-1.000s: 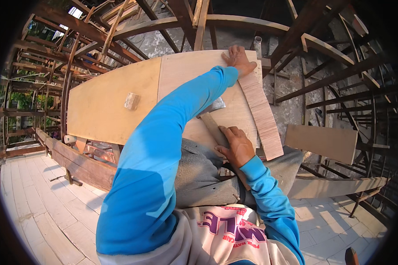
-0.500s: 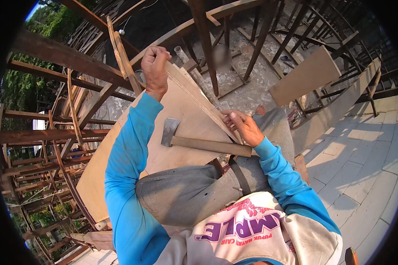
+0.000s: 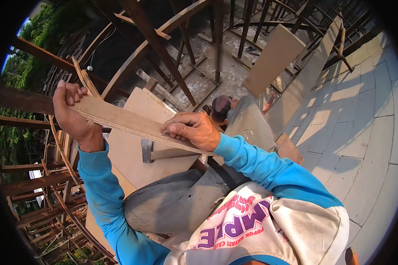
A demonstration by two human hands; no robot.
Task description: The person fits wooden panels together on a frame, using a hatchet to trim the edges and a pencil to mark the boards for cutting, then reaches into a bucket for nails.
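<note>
Held up in the air across the lap, slanting from upper left to lower right: a long narrow wooden strip [image 3: 128, 121], pale, flat-faced, with a rough layered edge like cut plywood. Gripped at its far end by the left hand [image 3: 73, 115], fingers curled shut around the end. Pinched near its other end by the right hand [image 3: 194, 130], closed on the strip's upper edge, with a thin pin-like thing [image 3: 166, 131] between the fingertips; nail or pencil, too small to tell.

Probably best done with both wrists locked so that the thin strip does not flex or twist, with the face turned to the eye and the slim point pressed square to the edge rather than at a slant.

Just below, lying on a broad sheet of plywood [image 3: 132, 172]: a hammer [image 3: 163, 153], dull steel head, plain wooden handle, untouched. Under the sheet, grey trousers [image 3: 177, 203], coarse and dusty. Beyond, dark curved timber ribs [image 3: 154, 39] of an open frame, a smooth tan board [image 3: 274, 59] leaning well apart, and to the right a pale paved floor [image 3: 358, 132] in sun.
</note>
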